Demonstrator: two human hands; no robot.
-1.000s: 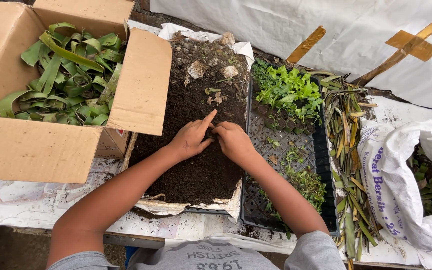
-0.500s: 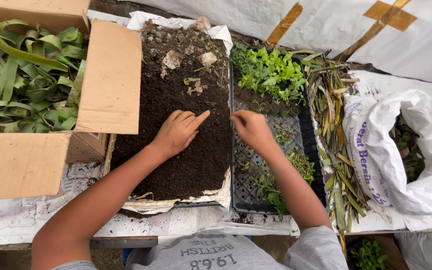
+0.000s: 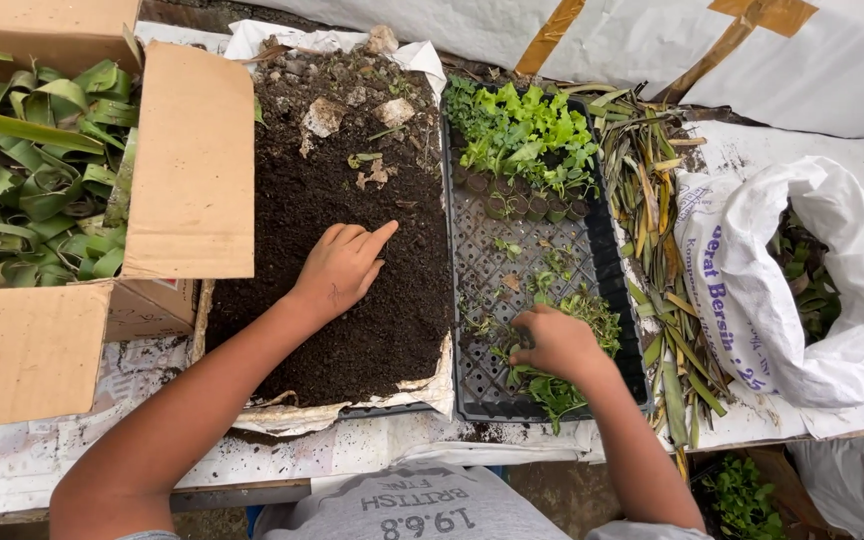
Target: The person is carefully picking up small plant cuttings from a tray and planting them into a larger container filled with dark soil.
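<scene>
seen from above, a person's two bare arms reach over a cluttered work table. left hand [image 3: 344,268] rests palm down on a bed of dark soil [image 3: 352,230], fingers loosely spread and the forefinger stretched out, gripping nothing. right hand [image 3: 555,342] sits lower and to the right, over a black seedling tray [image 3: 482,270], its fingers curled in a pinch among small green seedlings [image 3: 562,385] at the tray's near end (whether it truly grips one i cannot tell). taller leafy seedlings in little pots [image 3: 522,135] crowd the tray's far end. left of the soil stands an open cardboard box [image 3: 187,170] holding long folded green leaves [image 3: 27,180]. right of the tray lies a heap of long, drying leaves [image 3: 652,200], and beyond it a white sack [image 3: 812,300], open, with dark greenery inside.
</scene>
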